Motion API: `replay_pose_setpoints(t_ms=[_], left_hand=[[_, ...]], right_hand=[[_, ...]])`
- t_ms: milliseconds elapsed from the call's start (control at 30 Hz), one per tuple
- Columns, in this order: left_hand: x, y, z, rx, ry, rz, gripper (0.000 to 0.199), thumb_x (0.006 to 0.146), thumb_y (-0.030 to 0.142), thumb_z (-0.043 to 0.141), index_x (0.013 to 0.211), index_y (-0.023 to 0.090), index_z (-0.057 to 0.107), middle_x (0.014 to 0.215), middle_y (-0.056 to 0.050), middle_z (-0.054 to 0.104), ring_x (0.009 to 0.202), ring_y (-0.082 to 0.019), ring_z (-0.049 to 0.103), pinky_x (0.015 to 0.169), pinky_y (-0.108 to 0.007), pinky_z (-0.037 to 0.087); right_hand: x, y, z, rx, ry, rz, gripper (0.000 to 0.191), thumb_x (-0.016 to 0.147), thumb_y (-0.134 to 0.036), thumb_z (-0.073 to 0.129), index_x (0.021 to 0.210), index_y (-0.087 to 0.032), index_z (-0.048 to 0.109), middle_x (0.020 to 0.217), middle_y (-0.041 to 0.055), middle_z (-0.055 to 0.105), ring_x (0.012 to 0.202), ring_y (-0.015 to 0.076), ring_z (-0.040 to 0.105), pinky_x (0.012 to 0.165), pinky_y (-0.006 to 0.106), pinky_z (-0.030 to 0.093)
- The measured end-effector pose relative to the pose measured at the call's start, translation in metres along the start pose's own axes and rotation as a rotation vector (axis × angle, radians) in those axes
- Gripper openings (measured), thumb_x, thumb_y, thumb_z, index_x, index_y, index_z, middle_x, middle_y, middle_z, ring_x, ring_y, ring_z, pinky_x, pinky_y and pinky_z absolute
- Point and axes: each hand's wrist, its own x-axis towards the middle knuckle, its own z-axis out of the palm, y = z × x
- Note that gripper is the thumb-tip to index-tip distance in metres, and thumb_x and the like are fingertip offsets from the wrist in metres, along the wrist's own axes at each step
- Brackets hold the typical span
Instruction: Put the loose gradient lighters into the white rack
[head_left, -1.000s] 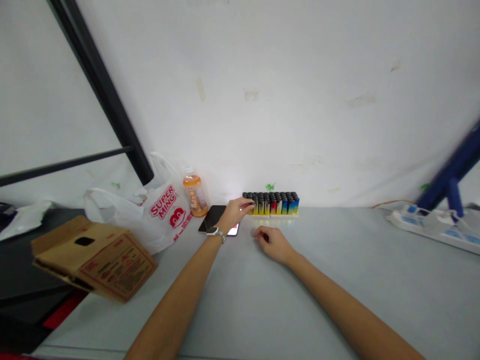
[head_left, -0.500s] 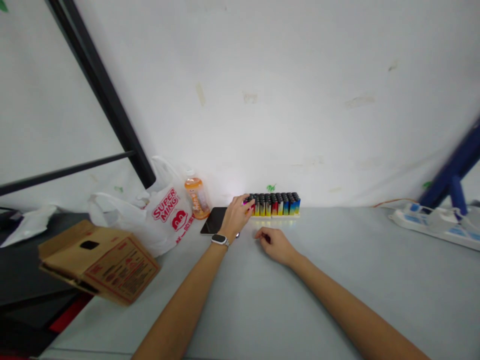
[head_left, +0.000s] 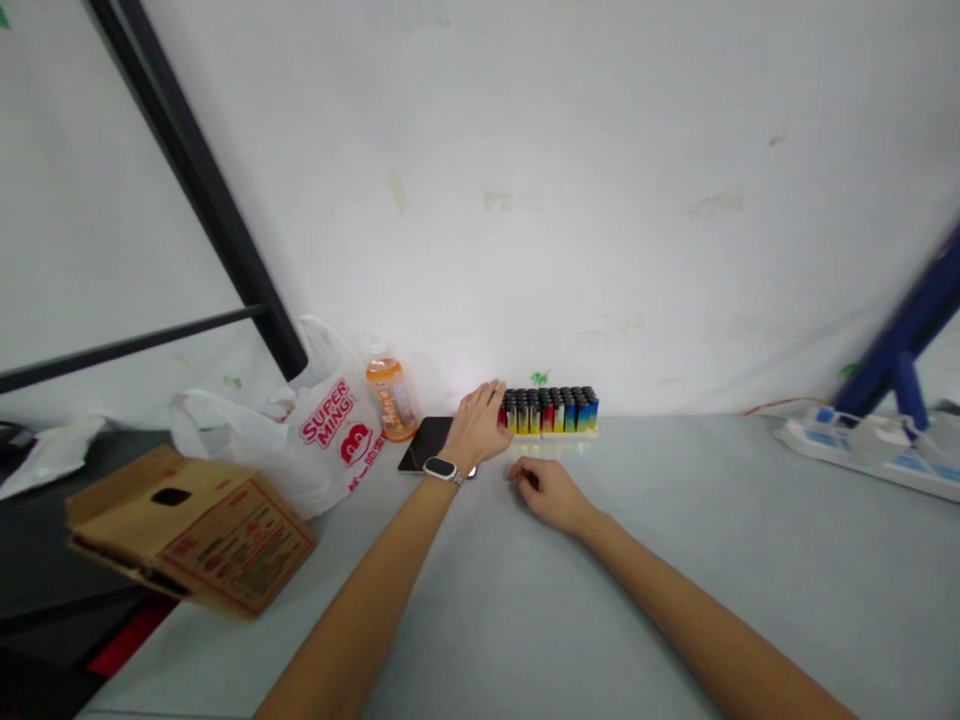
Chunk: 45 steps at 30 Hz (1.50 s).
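Observation:
Rows of upright lighters [head_left: 555,412] with black tops and coloured, see-through-looking bodies stand packed in a low pale tray [head_left: 570,435] near the wall. My left hand [head_left: 480,420], with a watch [head_left: 442,468] on the wrist, lies against the left end of the rows. Its fingers stretch forward side by side and hide the leftmost lighters. My right hand [head_left: 547,490] rests on the table in front of the tray, its fingers loosely curled in, with nothing visible in them. A dark tablet [head_left: 426,443] lies partly beneath my left wrist.
An orange drink bottle [head_left: 391,395] stands left of the tablet. Further left are a white plastic bag [head_left: 330,430] with red print and an open cardboard box [head_left: 232,540] at the table's edge. A white power strip [head_left: 870,460] lies at the right.
My left hand has shifted slightly right, and its fingers have gone from bent over a pink-tinted lighter to stretched out against the row's end. My right hand stays put.

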Motion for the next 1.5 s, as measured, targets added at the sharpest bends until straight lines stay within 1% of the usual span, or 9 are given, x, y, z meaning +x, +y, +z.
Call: replay_pose_setpoints(t_ms=[167,567,767,967,1100,1200,1267,1333,1500], left_hand=[[0.007,0.013,0.015,-0.017,-0.131,-0.042,0.086,0.073,0.035,0.059,0.148,0.005,0.030,0.156,-0.018,0.029,0.144,-0.031,0.027,0.117,-0.042,0.025],[0.007,0.020,0.013,0.013,-0.104,-0.064,0.080,0.072,0.025,0.059,0.146,0.008,0.034,0.155,-0.020,0.032,0.143,-0.034,0.029,0.114,-0.052,0.027],[0.019,0.033,0.021,0.010,-0.005,0.031,0.080,0.075,0.038,0.062,0.145,0.008,0.036,0.150,-0.019,0.039,0.137,-0.032,0.036,0.117,-0.048,0.020],[0.022,0.041,0.033,0.008,-0.032,0.040,0.078,0.078,0.040,0.059,0.145,0.007,0.036,0.152,-0.018,0.037,0.141,-0.031,0.032,0.118,-0.048,0.020],[0.021,0.038,0.030,0.006,-0.037,0.053,0.070,0.082,0.039,0.054,0.144,0.010,0.038,0.151,-0.017,0.039,0.140,-0.031,0.034,0.117,-0.049,0.022],[0.019,0.036,0.028,0.013,-0.011,0.055,0.069,0.081,0.038,0.056,0.143,0.013,0.039,0.152,-0.017,0.039,0.141,-0.032,0.032,0.117,-0.054,0.019],[0.016,0.037,0.027,0.014,0.007,0.029,0.072,0.079,0.037,0.059,0.144,0.015,0.039,0.152,-0.016,0.038,0.141,-0.034,0.030,0.116,-0.058,0.016],[0.014,0.037,0.027,0.002,0.000,0.002,0.075,0.077,0.037,0.060,0.145,0.016,0.037,0.153,-0.016,0.037,0.141,-0.034,0.030,0.115,-0.060,0.016],[0.012,0.038,0.027,-0.018,-0.026,-0.014,0.076,0.076,0.034,0.061,0.146,0.018,0.036,0.154,-0.016,0.035,0.141,-0.034,0.029,0.115,-0.060,0.020]], right_hand=[[0.000,-0.001,-0.001,0.000,0.007,-0.001,0.024,0.076,-0.007,0.049,0.085,-0.016,0.069,0.078,0.0035,0.070,0.068,0.0151,0.059,0.067,0.024,0.042],[0.000,-0.001,-0.003,-0.023,0.020,-0.019,0.025,0.077,-0.005,0.049,0.087,-0.017,0.069,0.084,0.0033,0.072,0.074,0.0161,0.063,0.073,0.024,0.046],[0.002,0.004,-0.002,-0.025,0.013,-0.022,0.025,0.077,-0.006,0.050,0.088,-0.016,0.070,0.088,0.0060,0.074,0.081,0.0184,0.066,0.077,0.026,0.047],[-0.001,0.004,0.000,-0.011,-0.012,-0.020,0.027,0.077,-0.006,0.048,0.087,-0.017,0.070,0.088,0.0048,0.073,0.081,0.0179,0.065,0.079,0.027,0.047],[0.006,0.000,-0.021,-0.182,0.207,-0.004,0.019,0.078,-0.011,0.052,0.082,-0.019,0.069,0.089,0.0071,0.070,0.092,0.0226,0.059,0.088,0.034,0.044],[0.021,0.004,-0.050,-0.357,0.481,0.041,0.034,0.083,-0.020,0.053,0.115,-0.017,0.064,0.120,0.0138,0.061,0.115,0.0280,0.049,0.099,0.042,0.037],[0.032,0.011,-0.065,-0.461,0.444,0.035,0.044,0.089,-0.029,0.051,0.131,-0.019,0.056,0.135,0.0142,0.053,0.125,0.0288,0.044,0.104,0.044,0.032],[0.040,0.020,-0.074,-0.542,0.335,0.030,0.045,0.093,-0.038,0.048,0.134,-0.021,0.055,0.138,0.0130,0.053,0.129,0.0289,0.042,0.108,0.046,0.028],[0.043,0.037,-0.072,-0.641,0.241,0.001,0.049,0.096,-0.044,0.042,0.139,-0.021,0.051,0.144,0.0117,0.050,0.135,0.0282,0.037,0.115,0.050,0.014]])
